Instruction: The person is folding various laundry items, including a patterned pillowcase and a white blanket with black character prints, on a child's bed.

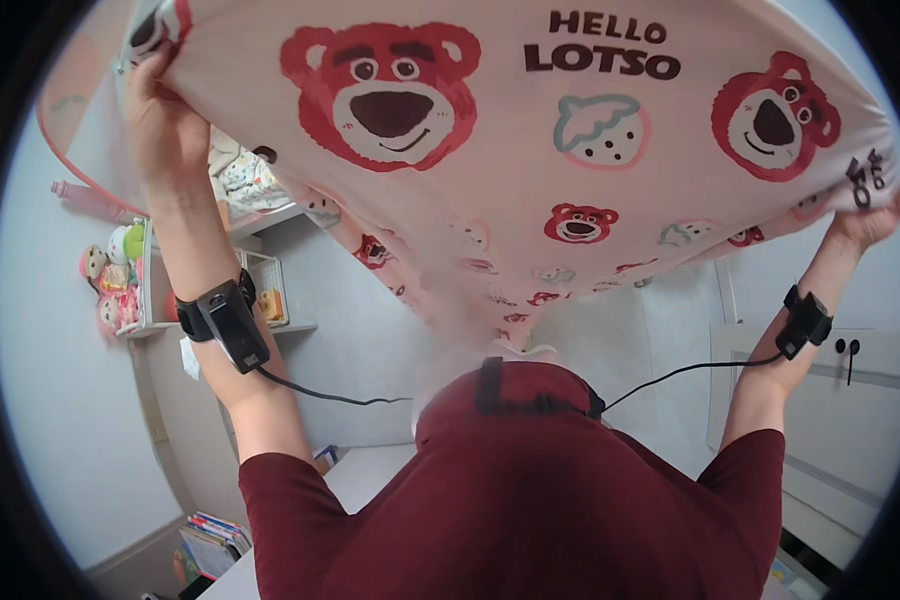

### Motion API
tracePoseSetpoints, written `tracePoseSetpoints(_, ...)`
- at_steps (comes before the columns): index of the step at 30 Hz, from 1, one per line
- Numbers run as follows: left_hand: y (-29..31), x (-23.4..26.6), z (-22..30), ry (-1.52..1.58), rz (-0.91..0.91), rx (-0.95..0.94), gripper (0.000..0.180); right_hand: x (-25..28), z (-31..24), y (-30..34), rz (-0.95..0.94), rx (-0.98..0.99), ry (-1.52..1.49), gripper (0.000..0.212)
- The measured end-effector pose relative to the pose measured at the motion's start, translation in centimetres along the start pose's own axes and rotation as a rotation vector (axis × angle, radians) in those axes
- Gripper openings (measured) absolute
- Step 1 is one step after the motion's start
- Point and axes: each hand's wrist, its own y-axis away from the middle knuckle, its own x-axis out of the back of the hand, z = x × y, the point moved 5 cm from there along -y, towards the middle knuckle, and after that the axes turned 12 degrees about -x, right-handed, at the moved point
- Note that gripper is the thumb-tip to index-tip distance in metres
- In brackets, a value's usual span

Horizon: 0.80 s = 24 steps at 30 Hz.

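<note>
A large pale pink cloth, like a bed sheet or cover (510,130), is stretched up between my raised arms. Red bear heads and strawberries are printed on it, and its lower part hangs in folds toward my body. At the upper left, my left hand (168,125) is closed around one bunched corner. My right hand (873,222) grips the cloth's edge at the far right; its fingertips are partly hidden by the fabric. Black devices are strapped to my left forearm (232,322) and right forearm (805,322), each with a cable running to my waist.
On the left, plush dolls (115,280) sit on a white shelf beside a pink bottle (85,198). A white wire basket (267,280) stands nearby. Patterned fabric (250,182) lies behind my left arm. Books (213,543) stand at lower left; a white cabinet (830,430) is on the right.
</note>
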Motion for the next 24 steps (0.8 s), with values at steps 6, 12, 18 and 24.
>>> tracePoseSetpoints(6, -0.2, 0.3, -0.7, 0.077, -0.185, 0.044, 0.024, 0.8, 14.7, 1.3, 0.163, -0.572, 0.384, 0.040)
tracePoseSetpoints(12, 0.9, -0.7, -1.5, -0.078, -0.016, -0.090, 0.028, -1.9, 11.7, -3.2, 0.237, -0.430, -0.062, 0.035)
tracePoseSetpoints(18, 1.3, 4.3, 3.4, -0.221, 0.159, -0.023, 0.036, -2.2, 13.4, -0.8, -0.074, -0.520, -0.321, 0.034)
tracePoseSetpoints(24, 1.2, 9.0, 0.2, -0.170, 0.082, -0.079, 0.016, 1.4, 16.2, -6.6, 0.012, -0.451, -0.276, 0.023)
